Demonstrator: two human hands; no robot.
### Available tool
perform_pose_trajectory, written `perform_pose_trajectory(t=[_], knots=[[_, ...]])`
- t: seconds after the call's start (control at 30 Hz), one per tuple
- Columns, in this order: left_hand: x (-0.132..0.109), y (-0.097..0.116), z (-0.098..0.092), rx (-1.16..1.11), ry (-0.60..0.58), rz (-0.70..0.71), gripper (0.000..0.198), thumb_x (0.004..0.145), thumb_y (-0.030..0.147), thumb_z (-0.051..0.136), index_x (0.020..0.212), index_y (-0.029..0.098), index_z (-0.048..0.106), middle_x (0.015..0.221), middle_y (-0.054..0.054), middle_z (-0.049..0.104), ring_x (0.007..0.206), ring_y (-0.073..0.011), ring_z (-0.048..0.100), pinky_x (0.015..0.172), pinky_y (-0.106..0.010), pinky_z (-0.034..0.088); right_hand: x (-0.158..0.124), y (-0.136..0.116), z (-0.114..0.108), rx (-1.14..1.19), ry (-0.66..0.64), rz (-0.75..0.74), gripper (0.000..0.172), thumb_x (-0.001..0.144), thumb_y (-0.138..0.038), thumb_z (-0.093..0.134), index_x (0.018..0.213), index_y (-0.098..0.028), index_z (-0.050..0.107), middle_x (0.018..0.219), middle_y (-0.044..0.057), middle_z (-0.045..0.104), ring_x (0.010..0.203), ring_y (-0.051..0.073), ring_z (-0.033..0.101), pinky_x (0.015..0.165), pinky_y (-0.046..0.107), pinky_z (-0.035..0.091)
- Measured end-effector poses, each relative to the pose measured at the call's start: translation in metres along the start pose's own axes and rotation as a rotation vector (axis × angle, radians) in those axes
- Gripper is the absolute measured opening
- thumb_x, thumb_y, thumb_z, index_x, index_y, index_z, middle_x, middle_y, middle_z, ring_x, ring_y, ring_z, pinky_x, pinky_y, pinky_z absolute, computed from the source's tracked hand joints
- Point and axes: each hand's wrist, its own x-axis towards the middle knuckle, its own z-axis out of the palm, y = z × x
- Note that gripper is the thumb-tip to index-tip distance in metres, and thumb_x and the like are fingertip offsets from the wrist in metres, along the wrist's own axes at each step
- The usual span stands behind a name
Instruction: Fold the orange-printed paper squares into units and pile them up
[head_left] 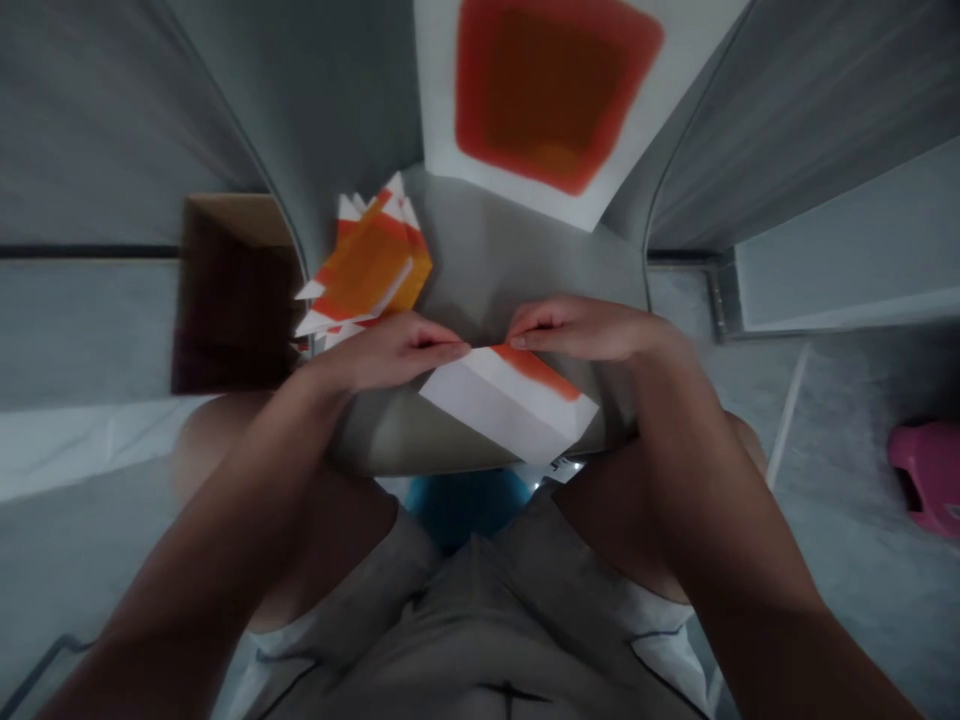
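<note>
A partly folded sheet of paper [517, 400], white with an orange-red strip along one edge, lies at a slant on the grey seat in front of me. My left hand [401, 350] pinches its upper left edge between thumb and fingers. Close beside it, my right hand [566, 325] grips the same upper edge near the orange strip, fingers curled in. Left of the sheet, near my left hand, is a pile of folded orange-and-white papers [371, 265] with pointed corners.
A flat white sheet with a red-orange square [555, 95] lies farther back. An open cardboard box [232, 300] stands at the left. A pink plastic stool [930, 475] is on the floor at the right. Something blue [469, 505] shows between my knees.
</note>
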Motion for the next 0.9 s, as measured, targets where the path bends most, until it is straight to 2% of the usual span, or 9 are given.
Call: perform_pose_trajectory(t=[0.1,0.3,0.4,0.5,0.67,0.83,0.9], knots=[[-0.0011,-0.0008,-0.0006,-0.001,0.006,0.007,0.040,0.095,0.056,0.058,0.091,0.021,0.078,0.074,0.001,0.064,0.067,-0.0122,0.052,0.058,-0.023,0.035,-0.0026,-0.0026,-0.0015,-0.015,-0.012,0.006,0.028,0.093,-0.051,0.068,0.092,-0.025,0.079,0.095,0.002,0.077,0.086,0.020,0.066,0.072,0.030,0.052],[-0.0019,-0.0029,0.0022,0.020,0.068,0.021,0.044,0.095,0.058,0.057,0.076,0.020,0.069,0.067,0.001,0.055,0.063,-0.0121,0.046,0.056,-0.024,0.032,-0.0049,-0.0072,0.0025,-0.084,0.080,0.094,0.048,0.095,-0.067,0.063,0.080,-0.024,0.075,0.076,0.001,0.067,0.074,0.017,0.059,0.063,0.029,0.043],[-0.0011,-0.0045,0.0018,0.043,0.075,0.022,0.045,0.095,0.059,0.056,0.076,0.021,0.069,0.067,0.001,0.054,0.064,-0.0127,0.046,0.057,-0.025,0.031,-0.0041,-0.0059,0.0046,-0.091,0.049,0.056,0.045,0.092,-0.066,0.066,0.082,-0.023,0.075,0.079,0.000,0.067,0.075,0.016,0.057,0.064,0.028,0.043],[0.0001,-0.0051,-0.0001,0.070,0.080,0.005,0.046,0.095,0.060,0.055,0.077,0.021,0.072,0.067,0.001,0.056,0.064,-0.0126,0.047,0.057,-0.025,0.031,-0.0033,-0.0031,0.0042,-0.100,0.020,-0.008,0.041,0.095,-0.060,0.062,0.085,-0.023,0.075,0.086,0.001,0.069,0.079,0.017,0.058,0.068,0.028,0.045],[-0.0004,-0.0030,-0.0024,0.077,0.116,-0.028,0.045,0.093,0.062,0.060,0.087,0.022,0.078,0.075,0.000,0.065,0.069,-0.0128,0.053,0.060,-0.024,0.034,-0.0054,-0.0023,0.0017,-0.103,0.025,-0.001,0.033,0.096,-0.054,0.062,0.090,-0.024,0.076,0.092,0.002,0.073,0.082,0.018,0.061,0.069,0.029,0.048],[-0.0001,-0.0015,0.0028,0.024,0.184,-0.007,0.043,0.090,0.061,0.066,0.083,0.021,0.078,0.069,0.001,0.063,0.068,-0.0116,0.052,0.059,-0.024,0.033,-0.0041,-0.0019,0.0055,-0.098,0.087,0.032,0.042,0.094,-0.062,0.066,0.079,-0.024,0.074,0.075,0.000,0.066,0.072,0.016,0.058,0.063,0.029,0.043],[0.0009,-0.0013,0.0059,-0.018,0.176,0.020,0.044,0.091,0.061,0.065,0.080,0.020,0.076,0.068,0.002,0.061,0.066,-0.0109,0.050,0.058,-0.024,0.033,-0.0024,-0.0013,0.0081,-0.089,0.093,0.035,0.041,0.090,-0.063,0.070,0.081,-0.024,0.076,0.077,0.000,0.067,0.074,0.017,0.059,0.064,0.029,0.043]])
